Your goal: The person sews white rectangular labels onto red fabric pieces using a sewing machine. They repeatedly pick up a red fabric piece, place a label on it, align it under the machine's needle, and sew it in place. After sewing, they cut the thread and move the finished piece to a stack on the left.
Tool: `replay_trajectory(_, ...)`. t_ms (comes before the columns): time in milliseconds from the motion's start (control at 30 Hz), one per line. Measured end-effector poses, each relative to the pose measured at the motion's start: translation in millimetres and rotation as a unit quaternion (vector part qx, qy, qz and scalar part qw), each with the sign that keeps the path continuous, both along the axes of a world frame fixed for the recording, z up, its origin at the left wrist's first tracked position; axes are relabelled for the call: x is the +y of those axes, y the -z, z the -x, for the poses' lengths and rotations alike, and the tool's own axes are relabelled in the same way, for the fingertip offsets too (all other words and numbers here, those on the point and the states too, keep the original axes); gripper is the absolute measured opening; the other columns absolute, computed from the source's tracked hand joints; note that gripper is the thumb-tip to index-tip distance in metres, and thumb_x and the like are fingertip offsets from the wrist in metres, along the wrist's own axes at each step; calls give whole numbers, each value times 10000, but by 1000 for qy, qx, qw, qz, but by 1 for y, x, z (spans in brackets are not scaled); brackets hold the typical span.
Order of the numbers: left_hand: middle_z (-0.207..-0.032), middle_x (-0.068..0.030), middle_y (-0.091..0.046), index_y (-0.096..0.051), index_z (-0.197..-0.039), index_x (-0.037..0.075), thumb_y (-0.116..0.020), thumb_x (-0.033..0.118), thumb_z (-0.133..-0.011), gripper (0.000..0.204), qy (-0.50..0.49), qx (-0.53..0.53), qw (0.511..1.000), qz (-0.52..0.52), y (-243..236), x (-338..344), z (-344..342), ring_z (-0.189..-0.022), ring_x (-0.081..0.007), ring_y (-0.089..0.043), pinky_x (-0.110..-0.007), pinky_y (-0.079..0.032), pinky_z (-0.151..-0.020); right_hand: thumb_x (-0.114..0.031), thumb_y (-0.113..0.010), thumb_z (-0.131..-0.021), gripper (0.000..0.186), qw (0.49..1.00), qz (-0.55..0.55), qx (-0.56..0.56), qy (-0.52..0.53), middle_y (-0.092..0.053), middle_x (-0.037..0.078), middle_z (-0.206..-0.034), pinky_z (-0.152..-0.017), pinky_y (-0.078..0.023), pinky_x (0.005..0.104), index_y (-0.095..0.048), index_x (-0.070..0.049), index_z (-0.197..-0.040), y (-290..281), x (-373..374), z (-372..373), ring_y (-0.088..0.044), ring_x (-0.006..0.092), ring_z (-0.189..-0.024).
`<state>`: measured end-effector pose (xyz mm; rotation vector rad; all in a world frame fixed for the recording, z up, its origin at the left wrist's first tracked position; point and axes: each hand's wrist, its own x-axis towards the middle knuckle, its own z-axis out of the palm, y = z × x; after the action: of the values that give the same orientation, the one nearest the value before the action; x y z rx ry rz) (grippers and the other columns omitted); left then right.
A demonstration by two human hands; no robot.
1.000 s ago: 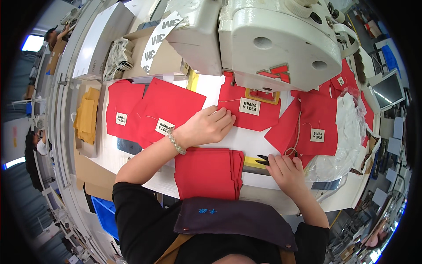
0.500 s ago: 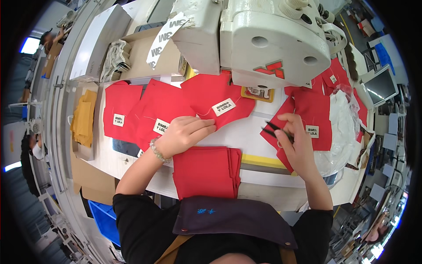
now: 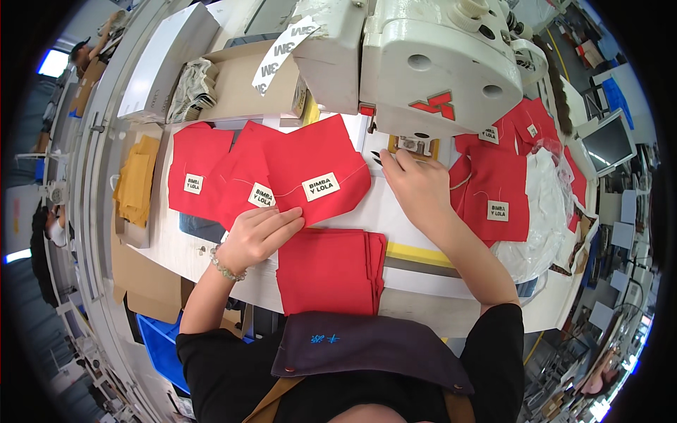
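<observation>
Fabric dominates the pale worktable [image 3: 543, 310], where a red panel [image 3: 310, 151] bearing a white label [image 3: 321, 187] lies left of centre, its left side overlapping other labelled red pieces [image 3: 201, 155]. The left hand [image 3: 261, 236] rests at that panel's near edge, fingers extended and close together; whether they pinch the cloth I cannot tell. The right hand [image 3: 416, 187], near the sewing machine [image 3: 437, 70], has its fingers curled closed around a black tool [image 3: 376, 159], only whose tips show. A neat stack of red panels [image 3: 324, 271] sits at the near edge, with more red cloth [image 3: 486, 176] and a clear plastic bag [image 3: 543, 201] on the right. Along the left stand a tray [image 3: 135, 238] of yellow pieces [image 3: 137, 180], an open cardboard box [image 3: 247, 84] and a long white box [image 3: 166, 67]. Below the table's near left side is a blue bin [image 3: 163, 352]. Across the room, a monitor [image 3: 610, 137] stands far right, and another person [image 3: 95, 49] raises an arm far left.
</observation>
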<state>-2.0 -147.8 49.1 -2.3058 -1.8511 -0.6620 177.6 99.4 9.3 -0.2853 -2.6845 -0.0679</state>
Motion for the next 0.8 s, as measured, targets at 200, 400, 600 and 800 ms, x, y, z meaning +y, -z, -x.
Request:
replay_trajectory(200, -1018, -117, -697, -678, -951, 2, -654, 44, -700, 256, -34, 18, 999, 19, -6, -6, 13, -748, -207, -676, -324, -573, -682, -140, -718, -758, 278, 1000, 22, 5, -12, -560, 4, -755, -507, -425, 291, -680, -85, -1027, -10, 1, -14, -545, 152, -499)
replay_trajectory(400, -1109, -95, -680, -677, -951, 36, -619, 75, -761, 202, -151, 115, 978, 82, -8, -31, 49, -984, -245, -665, -386, -539, -871, -239, -771, -763, 319, 992, 115, -46, -19, -510, 2, -713, -466, -382, 289, -689, -112, -1044, -35, -12, -67, -495, 159, -497)
replay_trajectory(600, -1100, -81, -644, -675, -976, 55, -599, 40, -761, 229, -253, 120, 959, 40, -11, 9, 32, -1041, -241, -610, -402, -465, -897, -262, -803, -722, 358, 976, 207, -53, 30, -513, 0, -691, -465, -386, 291, -693, -128, -1035, -22, -34, -109, -485, 172, -508)
replay_trajectory(800, -961, -60, -605, -642, -1037, 65, -743, 106, -756, 302, -148, -190, 967, 86, 12, 84, -50, -907, -259, -571, -363, -421, -827, -281, -812, -703, 368, 983, 163, -41, 72, -532, -4, -749, -576, -374, 316, -701, -122, -1016, -11, -45, -117, -506, 167, -588)
